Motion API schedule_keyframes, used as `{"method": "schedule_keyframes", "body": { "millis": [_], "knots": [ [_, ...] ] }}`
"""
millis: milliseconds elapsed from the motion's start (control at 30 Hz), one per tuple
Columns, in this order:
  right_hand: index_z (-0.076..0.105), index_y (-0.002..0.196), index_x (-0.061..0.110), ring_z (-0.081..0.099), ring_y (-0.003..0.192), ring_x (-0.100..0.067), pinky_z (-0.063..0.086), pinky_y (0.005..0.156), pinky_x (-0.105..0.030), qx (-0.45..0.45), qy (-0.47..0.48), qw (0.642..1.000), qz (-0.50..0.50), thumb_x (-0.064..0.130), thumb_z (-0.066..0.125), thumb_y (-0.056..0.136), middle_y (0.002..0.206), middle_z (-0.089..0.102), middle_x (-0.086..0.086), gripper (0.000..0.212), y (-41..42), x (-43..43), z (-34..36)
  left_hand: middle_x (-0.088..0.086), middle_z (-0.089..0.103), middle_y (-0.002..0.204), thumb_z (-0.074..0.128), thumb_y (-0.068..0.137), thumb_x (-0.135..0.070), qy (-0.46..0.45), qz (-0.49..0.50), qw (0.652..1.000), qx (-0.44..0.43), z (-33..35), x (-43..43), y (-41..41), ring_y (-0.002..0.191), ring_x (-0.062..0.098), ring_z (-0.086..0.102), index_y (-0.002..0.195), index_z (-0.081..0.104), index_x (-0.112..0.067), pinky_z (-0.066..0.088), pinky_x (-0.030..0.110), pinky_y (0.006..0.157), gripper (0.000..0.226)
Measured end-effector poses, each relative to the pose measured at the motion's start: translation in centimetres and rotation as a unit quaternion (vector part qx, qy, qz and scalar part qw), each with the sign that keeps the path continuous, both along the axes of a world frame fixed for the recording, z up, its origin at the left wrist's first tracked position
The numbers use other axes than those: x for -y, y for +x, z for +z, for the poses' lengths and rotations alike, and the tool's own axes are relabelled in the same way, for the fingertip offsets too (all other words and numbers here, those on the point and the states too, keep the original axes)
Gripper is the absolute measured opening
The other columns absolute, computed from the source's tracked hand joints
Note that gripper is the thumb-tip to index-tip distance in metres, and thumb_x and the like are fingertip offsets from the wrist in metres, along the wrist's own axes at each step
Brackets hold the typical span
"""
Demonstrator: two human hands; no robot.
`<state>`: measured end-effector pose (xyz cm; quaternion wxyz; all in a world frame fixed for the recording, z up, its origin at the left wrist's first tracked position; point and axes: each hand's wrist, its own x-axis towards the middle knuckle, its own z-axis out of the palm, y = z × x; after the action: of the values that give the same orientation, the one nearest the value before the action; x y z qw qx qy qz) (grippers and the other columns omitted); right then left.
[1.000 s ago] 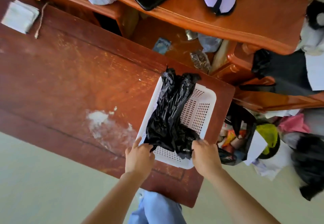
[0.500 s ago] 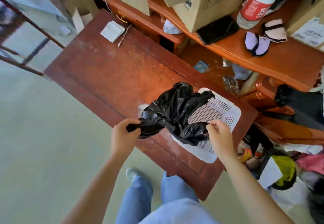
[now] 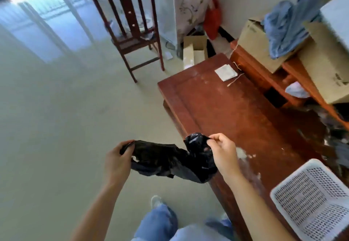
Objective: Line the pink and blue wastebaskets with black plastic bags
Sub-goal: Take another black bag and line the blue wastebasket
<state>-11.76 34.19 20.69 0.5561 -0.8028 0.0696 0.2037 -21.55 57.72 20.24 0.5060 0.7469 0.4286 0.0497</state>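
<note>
We note both hands have lifted the black plastic bag clear of the white perforated basket, now empty at the table's near corner. Left hand grips one bunched end over the floor; right hand pinches the other at the table edge. Basket partly cut off. The wooden chair beyond is blurred.

Crumpled black plastic bag, apparently bunched, stretched between both hands
</note>
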Motion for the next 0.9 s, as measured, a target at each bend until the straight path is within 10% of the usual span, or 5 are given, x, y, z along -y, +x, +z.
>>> {"method": "schedule_keyframes", "body": {
  "millis": [167,367,633,900],
  "knots": [
    [0.060,0.074,0.018,0.067,0.072,-0.021,0.052,0.072,-0.039,0.009,-0.004,0.989,0.145,0.013,0.058,0.084,0.071,0.068,-0.003,0.011,-1.4,-16.0,0.7,-0.001,0.073,0.082,0.057,0.087,-0.012,0.006,0.074,0.997,0.021,2.6,-12.9,-5.3,0.083,0.024,0.068,0.083,0.070,-0.027,0.054,0.048,0.084,0.020],
    [0.060,0.074,0.025,0.063,0.077,-0.010,0.044,0.070,-0.025,0.064,-0.015,0.952,0.300,0.012,0.059,0.087,0.077,0.068,0.007,0.018,-1.2,-32.5,2.1,0.008,0.075,0.085,0.055,0.088,-0.012,-0.054,0.218,0.971,0.081,3.6,-23.8,-10.1,0.087,0.026,0.070,0.083,0.074,-0.019,0.055,0.045,0.087,0.021],
    [0.070,0.078,0.034,0.054,0.104,-0.027,0.043,0.090,-0.042,0.184,-0.064,0.883,0.426,0.025,0.066,0.081,0.092,0.068,0.000,0.010,1.2,-54.1,1.4,-0.005,0.074,0.074,0.059,0.085,0.004,-0.108,0.301,0.936,0.146,3.5,-39.4,-11.3,0.071,0.014,0.070,0.093,0.068,-0.009,0.050,0.010,0.055,0.018],
    [0.065,0.065,0.038,0.054,0.061,0.003,0.037,0.061,-0.018,0.137,-0.027,0.863,0.486,0.018,0.068,0.079,0.060,0.063,0.019,0.025,6.5,-77.5,3.0,0.003,0.071,0.080,0.058,0.089,-0.002,-0.105,0.355,0.917,0.146,3.8,-60.5,-6.8,0.065,0.014,0.068,0.096,0.067,-0.009,0.050,0.009,0.054,0.014]
  ]
}}
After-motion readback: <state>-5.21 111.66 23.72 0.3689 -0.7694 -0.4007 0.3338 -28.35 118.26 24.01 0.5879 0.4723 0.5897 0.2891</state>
